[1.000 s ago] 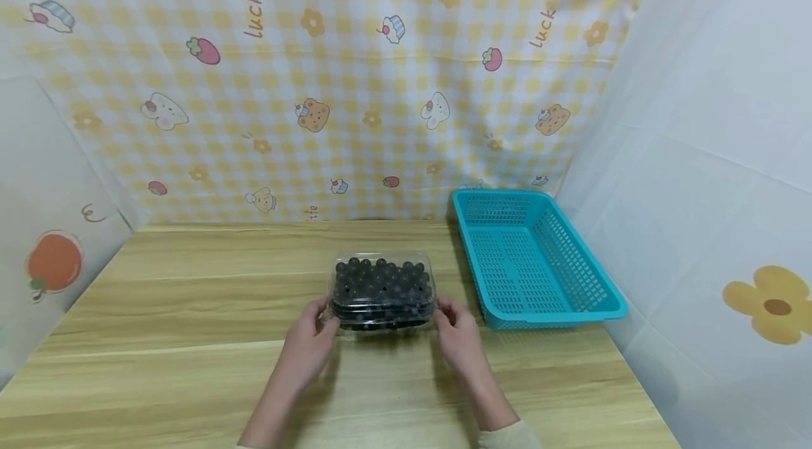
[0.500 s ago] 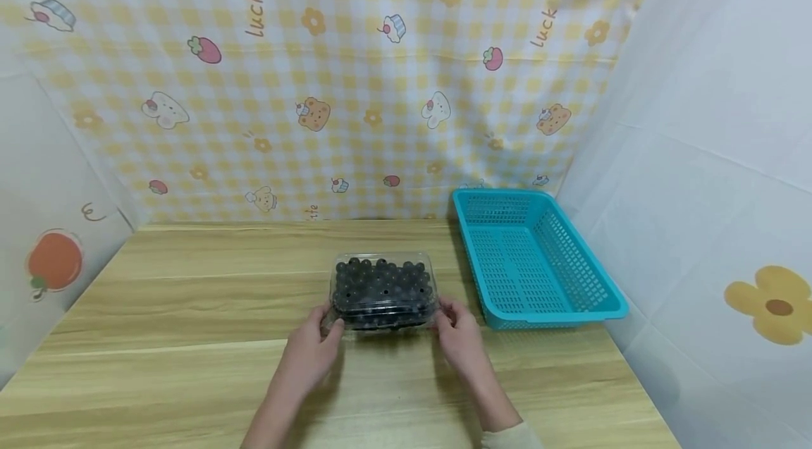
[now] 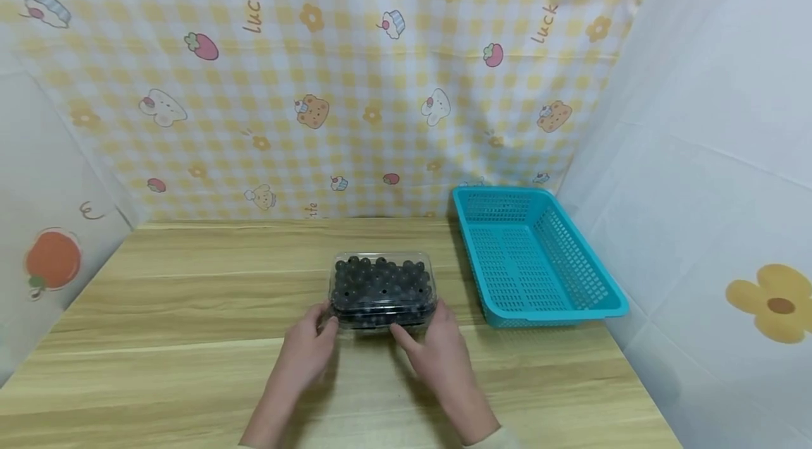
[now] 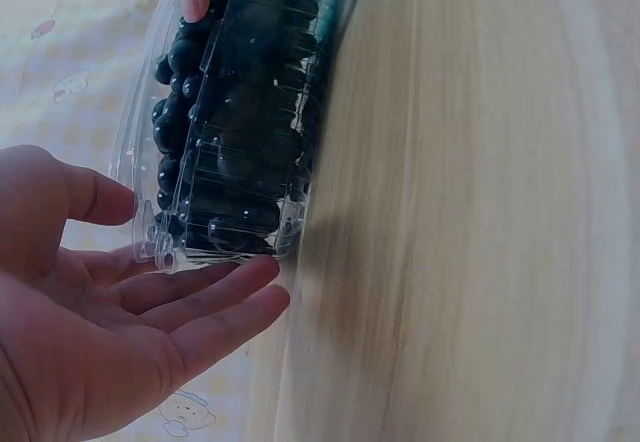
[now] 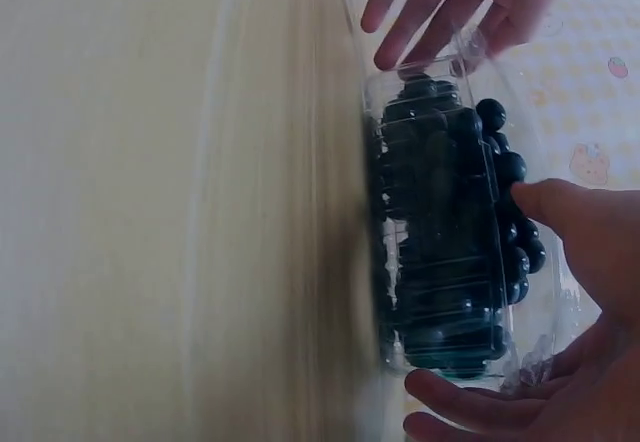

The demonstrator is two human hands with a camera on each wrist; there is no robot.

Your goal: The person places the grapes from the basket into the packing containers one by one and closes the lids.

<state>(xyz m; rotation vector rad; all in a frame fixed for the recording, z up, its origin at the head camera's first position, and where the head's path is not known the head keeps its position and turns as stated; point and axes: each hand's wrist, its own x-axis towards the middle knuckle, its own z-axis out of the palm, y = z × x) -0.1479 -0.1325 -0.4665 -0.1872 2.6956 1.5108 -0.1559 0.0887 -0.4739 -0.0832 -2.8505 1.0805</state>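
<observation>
A clear plastic clamshell box (image 3: 383,306) full of dark, round, grape-like fruit (image 3: 378,277) sits mid-table. My left hand (image 3: 309,349) is at its left end. In the left wrist view the thumb and index finger pinch the corner of the lid's rim, while the other fingers lie nearly straight along the end wall. My right hand (image 3: 439,357) is at the right front corner. Its thumb (image 5: 552,202) is stretched out against the front edge of the lid, and its fingers lie fairly straight by the right end, partly hidden behind the box in the head view.
An unfilled turquoise plastic basket (image 3: 476,287) with slotted walls stands right of the box, near the table's right edge. Behind the wooden table (image 3: 190,308) hangs a yellow checked cloth (image 3: 368,82). White printed sheets (image 3: 710,174) border both sides.
My right hand has shifted left and its thumb has moved from the box's right end to its front edge. My left hand and the box have barely moved.
</observation>
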